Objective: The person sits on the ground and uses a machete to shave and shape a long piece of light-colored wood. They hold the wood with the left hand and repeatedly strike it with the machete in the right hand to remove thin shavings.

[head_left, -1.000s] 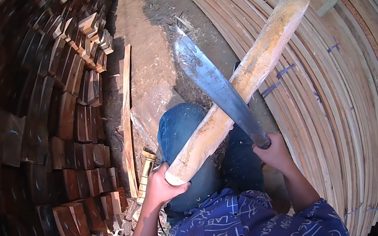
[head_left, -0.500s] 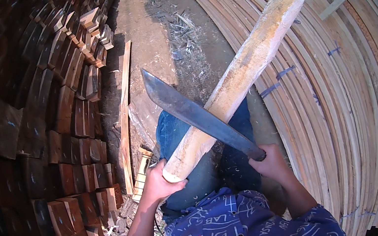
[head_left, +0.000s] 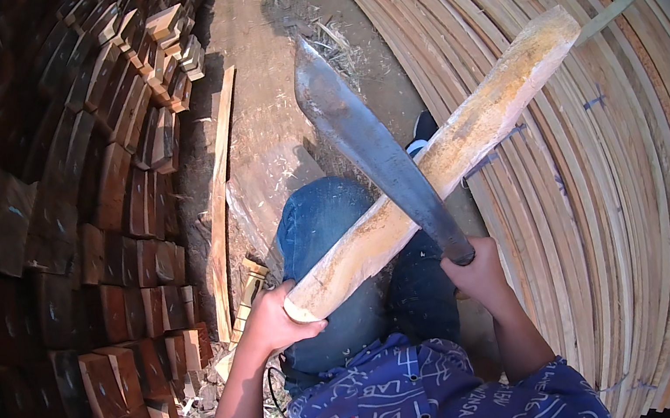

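My left hand (head_left: 277,321) is closed round the near end of a pale, rough-hewn piece of wood (head_left: 495,104). The wood slants up over my thighs, its far end pointing to the upper right. In my right hand (head_left: 476,270) is the handle of a machete (head_left: 359,130), mostly hidden by the fingers. Its broad, dark blade crosses over the wood near the middle, with the tip toward the upper left. Whether the edge touches the wood I cannot tell.
Stacked timber blocks (head_left: 130,310) rise along the left. Long planks (head_left: 615,189), tied in places, lie along the right. A narrow board (head_left: 226,205) lies on the ground, with a carved pale wooden piece (head_left: 249,299) near my left hand. Shavings (head_left: 339,49) litter the ground ahead.
The machete has swung to a steeper angle, its tip moving up and to the right. The wood's far end has dipped lower and to the right. Both grips stay the same.
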### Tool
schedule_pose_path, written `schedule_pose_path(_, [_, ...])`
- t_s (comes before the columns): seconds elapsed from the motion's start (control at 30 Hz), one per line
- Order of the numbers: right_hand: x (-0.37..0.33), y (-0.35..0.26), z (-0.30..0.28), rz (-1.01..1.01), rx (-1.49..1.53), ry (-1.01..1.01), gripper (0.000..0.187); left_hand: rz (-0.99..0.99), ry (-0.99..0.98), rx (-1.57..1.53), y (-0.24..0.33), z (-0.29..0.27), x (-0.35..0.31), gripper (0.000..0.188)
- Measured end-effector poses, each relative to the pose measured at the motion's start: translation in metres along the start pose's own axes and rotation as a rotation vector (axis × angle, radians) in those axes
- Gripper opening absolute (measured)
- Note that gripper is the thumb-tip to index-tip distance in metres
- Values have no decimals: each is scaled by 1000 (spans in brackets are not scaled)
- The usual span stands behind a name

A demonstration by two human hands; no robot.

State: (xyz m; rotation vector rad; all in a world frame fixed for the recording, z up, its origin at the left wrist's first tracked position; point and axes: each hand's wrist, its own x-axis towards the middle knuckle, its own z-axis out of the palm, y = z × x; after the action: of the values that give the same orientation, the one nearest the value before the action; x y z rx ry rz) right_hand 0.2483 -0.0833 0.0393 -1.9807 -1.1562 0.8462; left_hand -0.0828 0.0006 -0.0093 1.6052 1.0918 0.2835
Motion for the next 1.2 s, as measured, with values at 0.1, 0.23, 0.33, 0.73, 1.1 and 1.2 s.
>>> schedule_pose_path(0.1, [6, 5, -8, -21, 11, 22, 13, 50, 21, -7, -10, 8, 0, 54])
schedule_pose_path(0.23, [4, 7, -8, 77, 38, 44, 13, 83, 52, 25, -8, 10, 2, 53])
schedule_pose_path(0.33, [-7, 18, -2, 38, -32, -6, 12, 57, 88, 38, -4, 12, 1, 52])
schedule_pose_path(0.73, [-22, 35, -6, 131, -37, -23, 17, 71, 117, 63, 6, 12, -3, 51])
schedule_pose_path(1.1, [-22, -5, -4, 28, -58, -29, 16, 113, 131, 66, 3, 15, -4, 51])
schedule_pose_path(1.2, [-11, -7, 1, 129, 49, 14, 14, 103, 121, 43, 4, 14, -4, 51])
